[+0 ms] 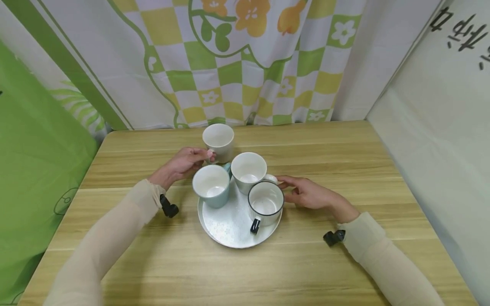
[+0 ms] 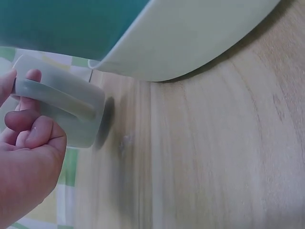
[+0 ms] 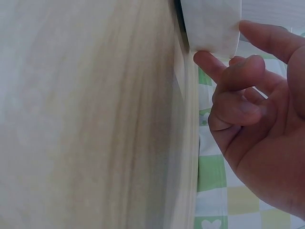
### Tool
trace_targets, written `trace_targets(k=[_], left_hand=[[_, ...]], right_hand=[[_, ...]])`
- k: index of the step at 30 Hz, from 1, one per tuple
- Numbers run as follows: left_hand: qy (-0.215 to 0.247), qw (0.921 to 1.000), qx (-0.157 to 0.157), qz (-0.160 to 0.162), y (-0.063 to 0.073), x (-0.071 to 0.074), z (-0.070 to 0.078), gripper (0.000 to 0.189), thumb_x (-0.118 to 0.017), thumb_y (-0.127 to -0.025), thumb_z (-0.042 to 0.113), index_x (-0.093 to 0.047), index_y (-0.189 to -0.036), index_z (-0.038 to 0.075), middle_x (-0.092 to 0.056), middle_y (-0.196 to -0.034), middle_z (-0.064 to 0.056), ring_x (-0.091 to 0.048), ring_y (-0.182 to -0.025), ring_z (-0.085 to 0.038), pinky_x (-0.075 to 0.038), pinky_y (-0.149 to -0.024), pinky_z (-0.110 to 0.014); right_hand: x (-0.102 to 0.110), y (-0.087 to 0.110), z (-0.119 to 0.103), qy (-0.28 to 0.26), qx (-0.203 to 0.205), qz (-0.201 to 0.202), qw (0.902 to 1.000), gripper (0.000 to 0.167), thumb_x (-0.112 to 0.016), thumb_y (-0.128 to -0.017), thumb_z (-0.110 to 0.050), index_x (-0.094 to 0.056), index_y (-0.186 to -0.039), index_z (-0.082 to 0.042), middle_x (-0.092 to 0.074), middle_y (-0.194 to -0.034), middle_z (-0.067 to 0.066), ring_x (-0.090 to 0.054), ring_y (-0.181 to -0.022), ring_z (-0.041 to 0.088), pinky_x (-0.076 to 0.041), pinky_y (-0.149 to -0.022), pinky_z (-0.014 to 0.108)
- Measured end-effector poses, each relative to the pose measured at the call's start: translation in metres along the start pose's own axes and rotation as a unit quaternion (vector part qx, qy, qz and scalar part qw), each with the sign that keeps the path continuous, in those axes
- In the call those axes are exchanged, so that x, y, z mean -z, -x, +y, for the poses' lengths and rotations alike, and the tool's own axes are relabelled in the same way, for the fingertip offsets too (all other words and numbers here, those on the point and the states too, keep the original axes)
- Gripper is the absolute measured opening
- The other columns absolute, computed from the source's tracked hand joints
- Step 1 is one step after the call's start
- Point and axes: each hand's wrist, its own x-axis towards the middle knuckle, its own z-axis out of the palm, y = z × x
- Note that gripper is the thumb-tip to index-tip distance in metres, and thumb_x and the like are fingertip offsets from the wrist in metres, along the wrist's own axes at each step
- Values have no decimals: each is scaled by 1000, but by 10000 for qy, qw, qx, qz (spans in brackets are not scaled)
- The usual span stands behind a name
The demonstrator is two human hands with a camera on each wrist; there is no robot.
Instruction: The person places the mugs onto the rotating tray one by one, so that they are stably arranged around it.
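At the back of the table, my left hand [image 1: 187,160] pinches the handle of a pale grey-white mug [image 1: 219,142]. That handle [image 2: 55,98] runs between thumb and fingers in the left wrist view. Three mugs stand upright on a round silvery-white tray [image 1: 229,231]: a light teal mug [image 1: 214,197] at left, a white mug [image 1: 249,170] behind, and a white mug with a black rim [image 1: 266,204] at right. My right hand [image 1: 308,193] has its fingertips against the black-rimmed mug's right side, close to the white mug's handle. In the right wrist view, some fingers [image 3: 238,107] bend loosely beside a white mug wall [image 3: 212,26].
The wooden table [image 1: 329,272] extends around the tray. A green-and-yellow checked curtain [image 1: 245,80] hangs along its back edge, with green cloth [image 1: 38,148] at left and a white wall [image 1: 432,127] at right. The tray's mugs stand close together.
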Motion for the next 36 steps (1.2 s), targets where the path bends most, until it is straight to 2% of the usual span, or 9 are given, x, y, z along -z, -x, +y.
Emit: trace_targets(k=[7, 12, 20, 25, 36], left_hand=[[-13, 9999, -31, 96, 8, 5, 4, 17, -61, -100, 15, -76, -91, 18, -74, -83, 7, -33, -55, -4, -27, -54, -18], [-4, 9996, -263, 129, 17, 9, 9, 20, -61, -100, 13, -76, -89, 18, -75, -83, 6, -34, -55, -4, -27, -54, -17], [149, 9986, -506, -1, 35, 15, 19, 18, -61, -100, 14, -77, -91, 15, -75, -88, 5, -34, -54, -4, -28, -52, -16], [422, 9972, -603, -150, 46, 18, 27, 17, -62, -100, 14, -77, -93, 12, -75, -86, 4, -32, -54, -5, -22, -54, -19], [519, 9956, -771, -87, 67, 18, 42, 22, -58, -101, 11, -78, -92, 12, -75, -84, 3, -27, -55, -9, -18, -59, -25]], right_hand=[[0, 0, -1, 5, -83, -23, 10000, 56, -63, -98, -13, -42, -150, -8, -64, -134, 18, -57, -68, 8, -48, -59, 23], [0, 0, -2, 57, -122, -34, 9999, 56, -63, -98, -14, -42, -150, -8, -64, -133, 18, -56, -66, 8, -47, -59, 23], [0, 0, -1, 86, -96, -45, 9999, 56, -62, -99, -14, -42, -151, -8, -64, -133, 18, -57, -69, 8, -48, -60, 23], [0, 0, 1, 59, -76, -42, 9999, 55, -62, -99, -14, -42, -150, -10, -65, -132, 17, -56, -66, 7, -48, -59, 23], [0, 0, 2, 34, -39, -28, 10000, 55, -62, -99, -14, -43, -150, -9, -65, -132, 17, -61, -76, 14, -49, -61, 23]])
